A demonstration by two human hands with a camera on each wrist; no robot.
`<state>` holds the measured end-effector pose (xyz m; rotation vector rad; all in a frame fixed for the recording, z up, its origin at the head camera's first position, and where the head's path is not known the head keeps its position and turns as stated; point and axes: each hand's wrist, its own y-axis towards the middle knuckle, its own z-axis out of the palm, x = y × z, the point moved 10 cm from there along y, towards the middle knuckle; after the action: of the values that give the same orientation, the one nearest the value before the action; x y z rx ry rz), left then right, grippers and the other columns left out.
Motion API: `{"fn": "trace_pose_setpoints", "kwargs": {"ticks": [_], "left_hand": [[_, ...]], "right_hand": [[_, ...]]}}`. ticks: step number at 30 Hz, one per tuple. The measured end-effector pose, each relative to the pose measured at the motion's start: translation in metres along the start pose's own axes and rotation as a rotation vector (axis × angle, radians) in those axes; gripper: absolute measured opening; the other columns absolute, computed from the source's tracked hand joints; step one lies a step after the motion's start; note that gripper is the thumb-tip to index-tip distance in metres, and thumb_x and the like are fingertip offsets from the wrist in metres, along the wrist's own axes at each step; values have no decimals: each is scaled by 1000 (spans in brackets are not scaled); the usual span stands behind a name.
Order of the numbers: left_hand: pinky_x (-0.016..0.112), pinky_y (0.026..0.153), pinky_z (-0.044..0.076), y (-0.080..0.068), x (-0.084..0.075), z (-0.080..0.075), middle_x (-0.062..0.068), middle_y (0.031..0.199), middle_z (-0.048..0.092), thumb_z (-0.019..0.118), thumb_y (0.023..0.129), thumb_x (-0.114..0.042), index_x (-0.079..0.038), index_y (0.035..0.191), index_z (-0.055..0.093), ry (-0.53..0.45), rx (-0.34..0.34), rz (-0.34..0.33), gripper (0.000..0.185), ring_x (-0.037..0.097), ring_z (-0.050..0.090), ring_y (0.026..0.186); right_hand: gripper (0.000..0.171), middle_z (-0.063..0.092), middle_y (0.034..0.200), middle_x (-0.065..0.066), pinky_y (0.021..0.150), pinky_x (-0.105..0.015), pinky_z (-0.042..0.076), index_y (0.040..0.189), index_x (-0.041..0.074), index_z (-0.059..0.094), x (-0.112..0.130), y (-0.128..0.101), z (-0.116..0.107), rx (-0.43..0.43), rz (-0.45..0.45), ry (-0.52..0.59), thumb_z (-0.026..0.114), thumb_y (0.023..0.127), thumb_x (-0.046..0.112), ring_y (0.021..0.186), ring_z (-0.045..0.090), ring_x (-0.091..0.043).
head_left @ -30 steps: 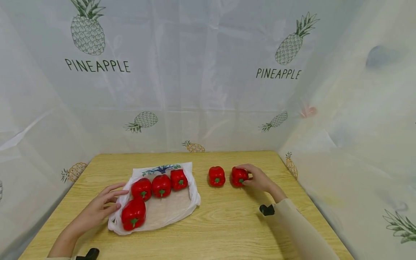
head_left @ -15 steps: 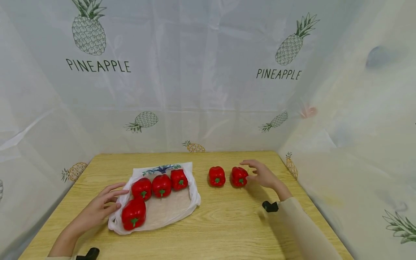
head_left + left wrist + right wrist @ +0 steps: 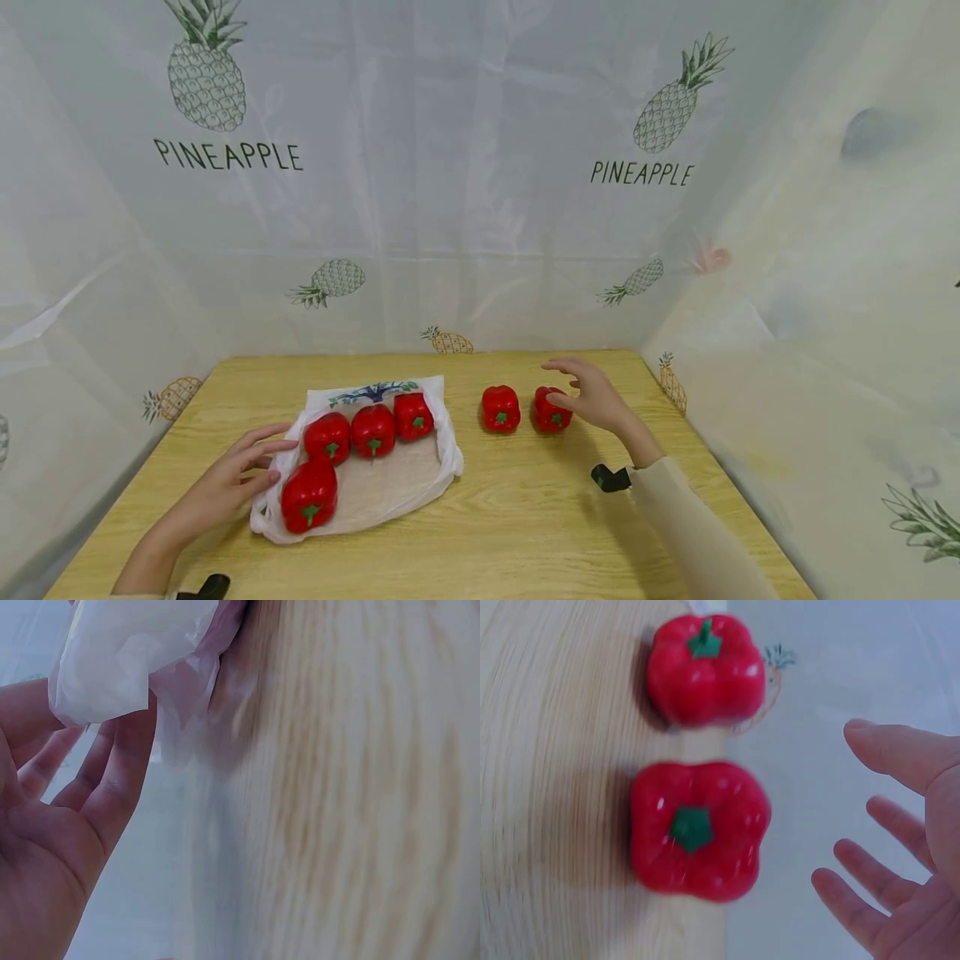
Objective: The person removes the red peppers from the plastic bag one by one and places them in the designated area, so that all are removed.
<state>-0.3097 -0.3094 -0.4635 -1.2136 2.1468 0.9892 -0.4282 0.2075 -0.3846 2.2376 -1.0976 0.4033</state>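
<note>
Several red bell peppers with green stems are in view. My left hand [image 3: 226, 483] rests at the left rim of a white plastic bag [image 3: 447, 446], its fingers lightly bent and apart. In the left wrist view, folds of the bag [image 3: 135, 664] cover the thumb tip and some fingertips. Inside the bag lie a large bell pepper [image 3: 308, 496] and a row of smaller ones. Over the rightmost bell pepper [image 3: 546, 414] hovers my right hand [image 3: 597, 403], fingers spread, holding nothing. The right wrist view shows a gap between this hand [image 3: 915, 847] and the nearer pepper [image 3: 697, 832].
Another bell pepper [image 3: 500, 408] stands on the table between the bag and the rightmost pepper. The wooden table [image 3: 517, 533] meets a pineapple-print curtain [image 3: 480, 208] at its back edge, with more curtain along both sides.
My right hand has let go of the rightmost pepper, lifted to the right, then come back left above it. That pepper stays in place. My left hand and the bag have not visibly moved.
</note>
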Motion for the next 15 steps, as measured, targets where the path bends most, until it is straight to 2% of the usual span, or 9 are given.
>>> {"fn": "trace_pose_setpoints", "kwargs": {"ticks": [6,15], "left_hand": [[22,81,54,1,2,0,8,159,40,68,102,-1,-6,141,66,-9,8,-10,39,5,59,107],[21,83,54,0,4,0,8,159,40,69,102,-3,-9,141,67,-3,8,-39,39,5,59,107]], "right_hand": [[51,61,147,-15,98,-60,56,142,9,66,18,6,6,-13,2,25,83,94,9,130,60,-39],[52,61,146,-16,97,-59,57,141,7,66,52,17,21,0,-55,42,84,92,7,130,59,-40]]}}
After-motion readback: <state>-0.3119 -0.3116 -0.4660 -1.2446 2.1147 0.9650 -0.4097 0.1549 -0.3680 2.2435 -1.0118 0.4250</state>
